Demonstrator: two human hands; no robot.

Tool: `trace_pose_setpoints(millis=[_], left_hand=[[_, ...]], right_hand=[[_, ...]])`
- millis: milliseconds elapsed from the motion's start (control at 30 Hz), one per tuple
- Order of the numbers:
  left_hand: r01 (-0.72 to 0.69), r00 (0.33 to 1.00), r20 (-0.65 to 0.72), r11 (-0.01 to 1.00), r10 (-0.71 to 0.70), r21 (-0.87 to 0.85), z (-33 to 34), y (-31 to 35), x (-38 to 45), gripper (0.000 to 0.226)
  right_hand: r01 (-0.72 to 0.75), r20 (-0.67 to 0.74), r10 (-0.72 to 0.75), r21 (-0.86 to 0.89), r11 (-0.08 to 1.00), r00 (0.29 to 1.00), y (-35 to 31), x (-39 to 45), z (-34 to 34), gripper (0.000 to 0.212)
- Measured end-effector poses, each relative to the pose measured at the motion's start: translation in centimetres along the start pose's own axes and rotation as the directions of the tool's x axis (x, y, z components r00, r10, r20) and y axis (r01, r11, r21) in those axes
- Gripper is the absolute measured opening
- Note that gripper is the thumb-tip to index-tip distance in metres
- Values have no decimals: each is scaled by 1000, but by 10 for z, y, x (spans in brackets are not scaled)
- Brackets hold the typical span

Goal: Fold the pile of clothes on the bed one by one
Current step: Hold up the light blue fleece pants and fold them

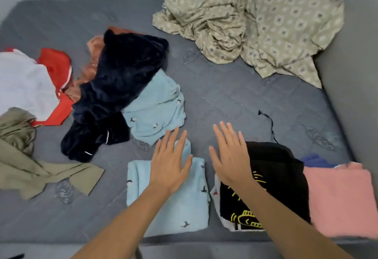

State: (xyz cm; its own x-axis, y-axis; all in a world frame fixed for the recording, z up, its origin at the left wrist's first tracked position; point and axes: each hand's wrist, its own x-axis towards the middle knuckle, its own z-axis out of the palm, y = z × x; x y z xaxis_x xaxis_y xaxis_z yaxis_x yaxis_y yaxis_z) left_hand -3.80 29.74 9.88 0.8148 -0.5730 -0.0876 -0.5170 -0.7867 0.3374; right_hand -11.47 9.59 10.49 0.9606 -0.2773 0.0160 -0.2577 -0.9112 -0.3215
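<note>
Head view, left hand: the left hand (170, 162) lay flat with fingers straight and spread on the far edge of the folded light blue garment (167, 197), gripping nothing; the posture read as pressing or smoothing a finished fold.
Head view, right hand: the right hand (229, 156) was flat with straight fingers, holding nothing, over the gap between the blue piece and the black garment (272, 179); whether it touched the mattress (225, 99) could not be told.
Folded row: the blue piece, the black garment with yellow print and the pink garment (343, 199) sat side by side along the near edge, probably kept there to stay apart from the unfolded clothes.
Unfolded pile: a dark navy garment (122, 82) lay over another light blue piece (157, 107) and a rust-coloured one, left of centre; a red and white garment (30, 86) and an olive garment (26, 156) lay further left.
Far corner: a crumpled patterned sheet (266, 27) was bunched against the wall.
Loose item: a thin black cord (270, 125) lay on the mattress beyond the black garment.
Progress, judged: several pieces looked done, with at least five left.
</note>
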Motion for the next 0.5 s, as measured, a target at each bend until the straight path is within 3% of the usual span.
trace_pose_setpoints(millis=[133,300,367,500], left_hand=[[46,999,-13,999,-46,-16,0,-89,19,71],[19,993,114,998,-26,67,29,-203,71,78],[-95,974,212,993,77,76,47,-231,89,79],[-238,890,396,971,228,-22,86,-257,112,92]], right_hand=[[95,28,-96,44,994,995,-61,50,51,64],[102,117,-114,104,989,987,-109,130,142,69],[61,184,-73,70,996,980,-105,157,177,76],[-164,357,143,29,986,923,-79,182,209,97]])
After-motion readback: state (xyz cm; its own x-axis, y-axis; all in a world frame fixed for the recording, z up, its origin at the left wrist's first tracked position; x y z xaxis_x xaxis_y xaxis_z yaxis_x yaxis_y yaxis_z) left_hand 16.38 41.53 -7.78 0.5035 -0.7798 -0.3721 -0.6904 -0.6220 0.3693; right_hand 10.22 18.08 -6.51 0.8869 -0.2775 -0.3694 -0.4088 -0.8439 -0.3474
